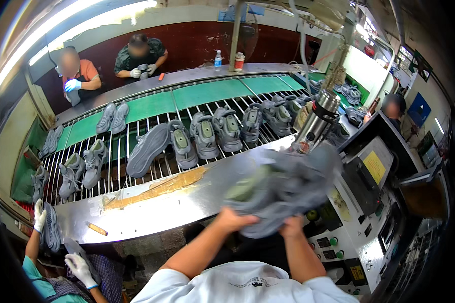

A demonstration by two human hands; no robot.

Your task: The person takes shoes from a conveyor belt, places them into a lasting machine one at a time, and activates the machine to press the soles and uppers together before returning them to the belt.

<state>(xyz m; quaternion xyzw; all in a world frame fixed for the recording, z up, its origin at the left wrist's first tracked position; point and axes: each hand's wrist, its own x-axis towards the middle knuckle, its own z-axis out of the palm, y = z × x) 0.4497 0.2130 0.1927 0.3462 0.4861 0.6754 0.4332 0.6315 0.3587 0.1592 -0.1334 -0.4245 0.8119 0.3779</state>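
Right now a grey shoe (283, 189), blurred by motion, sits in both bare hands above the near edge of the steel conveyor bench (187, 202). The left hand (231, 220) curls around its lower left part, and the right hand (291, 226) grips its underside from below; both are closed on it.

Beyond the shoe, on the far side of the bench's shiny steel ledge, a slatted belt (151, 126) carries a row of matching grey shoes (207, 134), one of them lying sole up (147, 149). A metal cylinder (316, 121) stands at the bench's right end, just past the held shoe, and a control panel with buttons (338, 242) sits to the right of the bench.

At the bench's near left corner another person in white gloves (81, 267) handles a shoe. Across the bench, on its far side, two more people (76, 76) work at shoes, and two bottles (218, 60) stand on its far ledge.
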